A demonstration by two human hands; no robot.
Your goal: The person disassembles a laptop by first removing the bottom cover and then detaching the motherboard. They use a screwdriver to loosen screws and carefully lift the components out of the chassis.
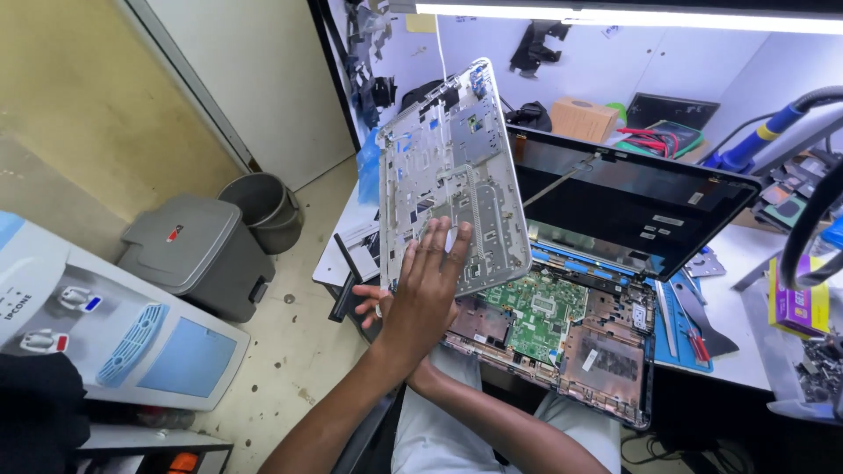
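Lifting the keyboard cover (457, 175) off the opened laptop (562, 325).
I'm holding its lower edge: left hand (426, 294) flat against it, right hand (373, 303) beneath, its fingers' grip hidden; it looks light, thin and flexible.

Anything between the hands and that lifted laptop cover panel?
Nothing visible. The left hand lies flat against the silver cover panel; the right hand sits at its lower edge, mostly hidden, above the open laptop base.
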